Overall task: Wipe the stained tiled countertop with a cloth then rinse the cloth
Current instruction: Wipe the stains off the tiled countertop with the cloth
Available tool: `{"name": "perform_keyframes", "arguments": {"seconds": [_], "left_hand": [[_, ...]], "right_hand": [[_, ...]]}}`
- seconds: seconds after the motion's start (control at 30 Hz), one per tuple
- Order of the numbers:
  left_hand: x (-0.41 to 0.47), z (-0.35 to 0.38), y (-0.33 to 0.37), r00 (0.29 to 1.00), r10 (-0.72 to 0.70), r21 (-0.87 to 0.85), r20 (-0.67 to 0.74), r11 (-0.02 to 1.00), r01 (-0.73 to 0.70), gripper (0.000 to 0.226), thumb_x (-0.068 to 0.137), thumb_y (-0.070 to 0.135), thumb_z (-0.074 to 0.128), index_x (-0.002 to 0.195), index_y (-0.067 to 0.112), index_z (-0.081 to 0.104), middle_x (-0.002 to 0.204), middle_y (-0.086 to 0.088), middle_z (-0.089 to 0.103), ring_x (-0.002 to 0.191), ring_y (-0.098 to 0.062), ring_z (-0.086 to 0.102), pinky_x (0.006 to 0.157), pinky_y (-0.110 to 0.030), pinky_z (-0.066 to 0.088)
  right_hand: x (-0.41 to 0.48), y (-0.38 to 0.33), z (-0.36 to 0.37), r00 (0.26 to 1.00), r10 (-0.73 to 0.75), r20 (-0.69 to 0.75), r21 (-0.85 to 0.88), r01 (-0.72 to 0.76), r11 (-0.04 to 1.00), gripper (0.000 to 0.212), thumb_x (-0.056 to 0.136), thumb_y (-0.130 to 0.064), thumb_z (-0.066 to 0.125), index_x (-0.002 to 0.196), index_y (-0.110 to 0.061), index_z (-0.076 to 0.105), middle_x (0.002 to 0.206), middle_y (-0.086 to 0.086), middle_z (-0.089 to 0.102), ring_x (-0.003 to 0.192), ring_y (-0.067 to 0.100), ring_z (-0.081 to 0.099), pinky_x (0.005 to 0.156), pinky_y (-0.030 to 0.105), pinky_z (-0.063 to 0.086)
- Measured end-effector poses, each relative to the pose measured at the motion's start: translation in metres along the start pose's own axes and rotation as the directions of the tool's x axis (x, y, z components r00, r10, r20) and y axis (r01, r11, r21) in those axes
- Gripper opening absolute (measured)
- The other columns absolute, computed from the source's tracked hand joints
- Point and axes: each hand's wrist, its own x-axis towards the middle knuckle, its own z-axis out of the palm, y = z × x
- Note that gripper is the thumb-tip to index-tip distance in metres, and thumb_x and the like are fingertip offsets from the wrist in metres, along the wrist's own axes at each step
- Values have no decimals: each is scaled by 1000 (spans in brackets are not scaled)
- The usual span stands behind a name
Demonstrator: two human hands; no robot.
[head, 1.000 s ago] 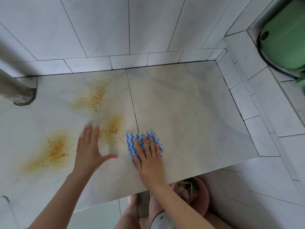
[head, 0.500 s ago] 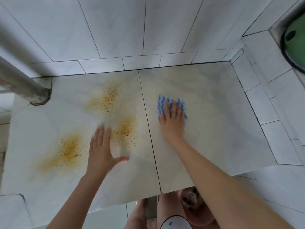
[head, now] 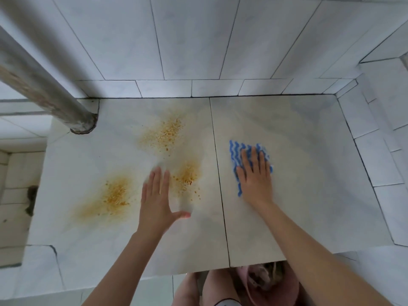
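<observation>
The tiled countertop (head: 298, 195) is pale marble with a dark joint down its middle. Three orange-brown stains mark its left tile: one at the back (head: 164, 134), one in the middle (head: 186, 176) and one at the left (head: 112, 196). A blue and white wavy-striped cloth (head: 237, 151) lies on the right tile. My right hand (head: 255, 180) presses flat on the cloth with straight fingers. My left hand (head: 157, 200) rests flat on the left tile between the stains, thumb spread, holding nothing.
A grey pipe (head: 44, 85) rises from the counter's back left corner. Tiled walls close the back and right side. Below the front edge stands a pink bucket (head: 273, 283) beside my legs. A lower ledge (head: 15, 195) lies to the left.
My right hand pushed the cloth away from the front edge onto the right tile, then drew it back slightly. My left hand stayed flat by the stains.
</observation>
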Motion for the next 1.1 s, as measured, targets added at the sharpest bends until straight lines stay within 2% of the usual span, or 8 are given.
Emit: {"name": "perform_keyframes", "arguments": {"seconds": [0.17, 0.23, 0.37, 0.53, 0.77, 0.9, 1.03, 1.1], "left_hand": [[1, -1, 0, 1000, -11, -11, -4, 1000, 11, 132, 55, 68, 68, 143, 19, -17, 152, -2, -22, 140, -18, -25, 116, -38, -10], [1, 0, -1, 1000, -14, -17, -6, 1000, 14, 133, 54, 68, 69, 144, 18, -14, 153, -2, -20, 140, -18, -23, 116, -38, -9], [2, 0, 0, 1000, -24, -11, -2, 1000, 24, 135, 53, 67, 72, 145, 17, -14, 153, -2, -22, 140, -17, -25, 116, -38, -9], [3, 2, -2, 1000, -17, -38, -13, 999, 17, 132, 50, 64, 75, 147, 17, -1, 154, -4, -11, 142, -19, -15, 117, -41, -1], [3, 7, -9, 1000, 4, -19, -28, 1000, -5, 130, 50, 68, 72, 148, 15, 4, 155, -9, -5, 143, -22, -11, 115, -39, -2], [6, -8, -12, 999, 52, -52, -6, 997, -52, 112, 66, 70, 59, 148, 19, 3, 155, -3, -10, 143, -19, -11, 116, -35, 2], [18, -38, -33, 991, 43, -138, -125, 989, -60, 78, 79, 59, 56, 141, 18, 33, 151, -2, 26, 138, -20, 27, 109, -34, 25], [30, -54, -55, 981, -46, -157, -190, 987, 16, 73, 81, 53, 57, 141, 17, 35, 150, -4, 28, 137, -22, 28, 109, -38, 26]], "right_hand": [[11, -10, -6, 985, 174, 18, 9, -174, 985, 59, 93, -45, 5, 147, -20, 0, 158, 14, 1, 146, 31, 2, 117, 43, 0], [14, -26, -4, 982, 174, 73, 10, -175, 985, 56, 95, -46, 6, 144, -23, -9, 158, 12, -5, 146, 30, -3, 116, 41, -6], [13, -70, 2, 1000, 18, -1, -17, -18, 1000, 57, 96, -40, 20, 148, -15, 23, 152, 19, 26, 140, 35, 27, 112, 45, 13], [-3, -123, 14, 980, -195, 37, 10, 195, 981, 54, 101, -40, 3, 149, -20, 20, 156, 10, 19, 144, 27, 8, 115, 43, 8], [-4, -111, 16, 934, -354, 52, -14, 355, 935, 54, 102, -43, 8, 149, -20, 21, 157, 7, 15, 144, 26, 10, 115, 42, 10], [9, -100, 12, 959, -281, 45, -36, 282, 959, 56, 101, -47, 4, 150, -23, 15, 158, 5, 11, 146, 22, 3, 115, 39, 5], [30, -96, 6, 983, -177, 47, -18, 178, 984, 56, 100, -48, 4, 150, -23, 14, 157, 4, 11, 145, 15, -11, 116, 37, 1], [42, -97, 5, 989, -142, 46, 1, 142, 990, 57, 99, -49, 1, 149, -23, 14, 156, 4, 11, 144, 13, -11, 116, 35, -3]]}}
